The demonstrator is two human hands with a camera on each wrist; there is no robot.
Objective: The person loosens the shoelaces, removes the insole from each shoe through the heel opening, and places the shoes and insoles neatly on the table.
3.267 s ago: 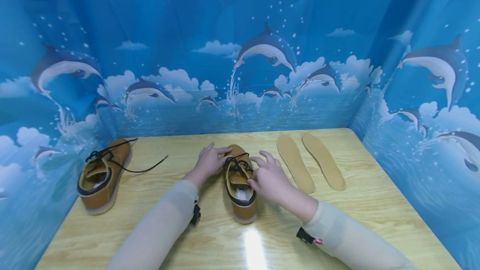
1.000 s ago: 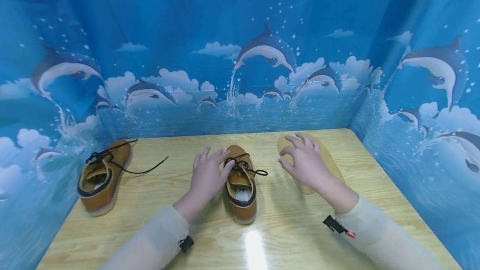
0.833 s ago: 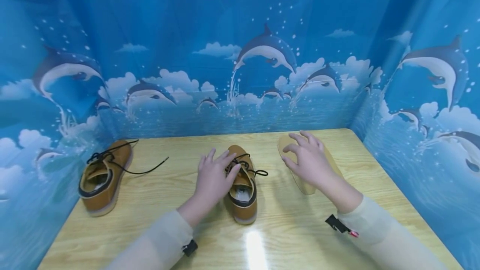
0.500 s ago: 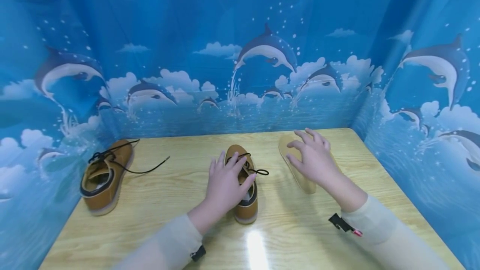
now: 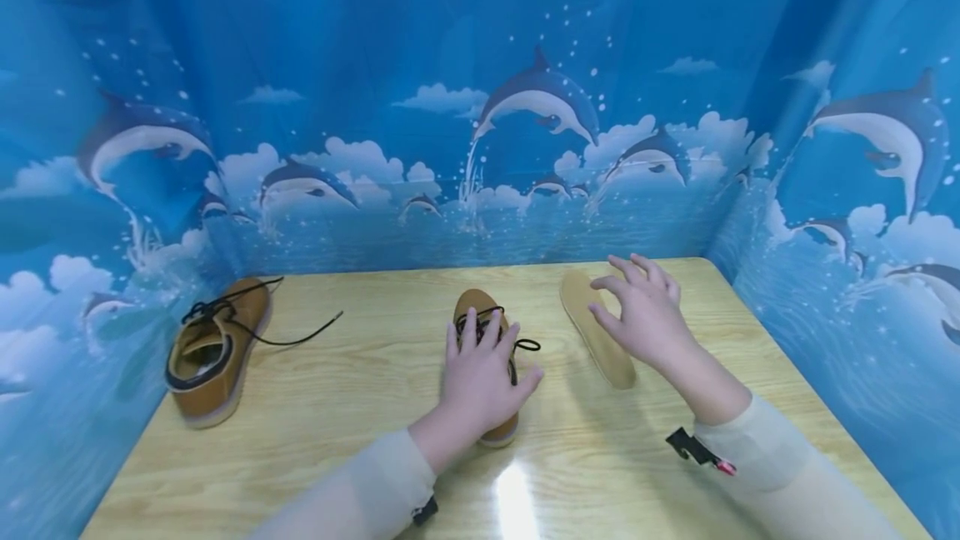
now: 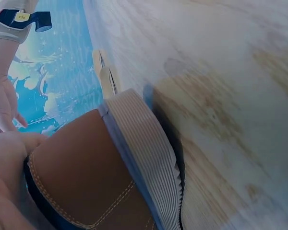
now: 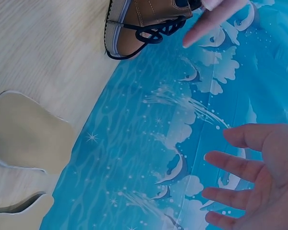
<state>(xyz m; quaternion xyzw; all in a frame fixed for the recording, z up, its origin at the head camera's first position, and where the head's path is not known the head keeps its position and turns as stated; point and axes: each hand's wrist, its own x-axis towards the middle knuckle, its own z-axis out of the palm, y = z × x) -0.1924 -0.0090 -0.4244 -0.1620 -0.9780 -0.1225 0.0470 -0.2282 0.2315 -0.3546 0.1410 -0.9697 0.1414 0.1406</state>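
Note:
My left hand (image 5: 480, 377), fingers spread, is above the middle brown lace-up shoe (image 5: 474, 300) and hides much of its opening. Seen from the left wrist, the shoe's heel (image 6: 86, 163) stands upright on the table with the edge of my left hand (image 6: 9, 167) over it; whether they touch, I cannot tell. My right hand (image 5: 645, 315) hovers above the tan insoles, holding nothing, its fingers apart and slightly bent. One insole (image 5: 596, 336) shows beside it in the head view; the other is hidden there. The right wrist view shows both, a nearer insole (image 7: 33, 134) and a second insole (image 7: 19, 218).
A second brown shoe (image 5: 213, 357) stands at the table's left edge, one black lace (image 5: 300, 338) trailing toward the middle. A lace loop (image 5: 528, 345) sticks out right of the middle shoe. The wooden table (image 5: 337, 423) ends at a blue dolphin curtain (image 5: 420, 107).
My right hand has left the middle shoe and moved right, over the insoles. My left hand has shifted from the shoe's left side to above its opening. The shoes have stayed in place.

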